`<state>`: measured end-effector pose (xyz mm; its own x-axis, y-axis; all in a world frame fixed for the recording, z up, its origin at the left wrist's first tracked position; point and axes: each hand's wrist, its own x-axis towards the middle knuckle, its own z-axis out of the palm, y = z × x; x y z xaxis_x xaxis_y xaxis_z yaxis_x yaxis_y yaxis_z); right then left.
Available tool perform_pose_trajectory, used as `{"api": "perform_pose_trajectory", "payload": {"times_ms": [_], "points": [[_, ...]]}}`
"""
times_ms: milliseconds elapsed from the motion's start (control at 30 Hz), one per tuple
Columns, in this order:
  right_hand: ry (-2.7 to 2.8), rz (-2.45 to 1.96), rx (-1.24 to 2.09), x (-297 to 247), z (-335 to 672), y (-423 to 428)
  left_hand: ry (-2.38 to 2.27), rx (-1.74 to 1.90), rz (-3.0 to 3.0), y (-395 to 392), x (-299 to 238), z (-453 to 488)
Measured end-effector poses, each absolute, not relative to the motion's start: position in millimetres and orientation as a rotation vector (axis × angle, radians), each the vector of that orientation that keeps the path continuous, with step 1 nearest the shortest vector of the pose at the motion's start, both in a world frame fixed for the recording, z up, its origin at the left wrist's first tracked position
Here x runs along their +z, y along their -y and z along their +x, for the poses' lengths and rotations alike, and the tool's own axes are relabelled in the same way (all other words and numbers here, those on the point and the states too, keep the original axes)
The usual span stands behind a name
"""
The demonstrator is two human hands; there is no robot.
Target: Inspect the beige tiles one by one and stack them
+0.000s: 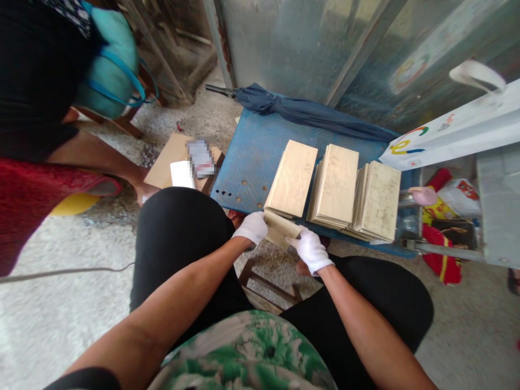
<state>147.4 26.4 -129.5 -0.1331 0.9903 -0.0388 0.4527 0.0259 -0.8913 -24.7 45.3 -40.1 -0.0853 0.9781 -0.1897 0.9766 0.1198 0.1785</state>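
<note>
— At the near edge of the bench [247, 162], item one: board [279, 228], pale wood, thin, oblong, tilted. One piece, so far as shows.

— Held?

— Both ends. Left hand [252, 227], white-gloved, grasping the left end. Right hand [312, 250], white-gloved, grasping the right end, a finger laid along the face. Fingers beneath: hidden.

— Neighbours?

— Left stack [293, 179], just beyond the board; whether touching, cannot tell. Then middle stack [337, 184] and right stack [379, 200], the last with darker marks on its top piece. All three on the bench.

— Handling, as judged?

— Weight: light, singly. Stiffness: firm, perhaps a slight spring along the length. Surface: smooth-looking; knit gloves could slip on it. Fragility: low across the middle; corners and edges likeliest to chip or splinter.

— Best hold?

— Short ends, thumbs above, fingers below, a modest pinch. A whole stack: probably heavy, its loose layers apt to slide; support from underneath, both hands.

— Also listed?

— Umbrella [309, 114], furled, far edge of the bench. Phone [202, 158], beside the bench, on a carton [166, 158].
</note>
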Motion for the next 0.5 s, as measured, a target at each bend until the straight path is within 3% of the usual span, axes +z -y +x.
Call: {"api": "perform_pose_trajectory", "payload": {"times_ms": [500], "points": [[1.553,-1.574,1.137,-154,129,-46,-2.125,-0.313,2.023,-44,-42,-23]]}}
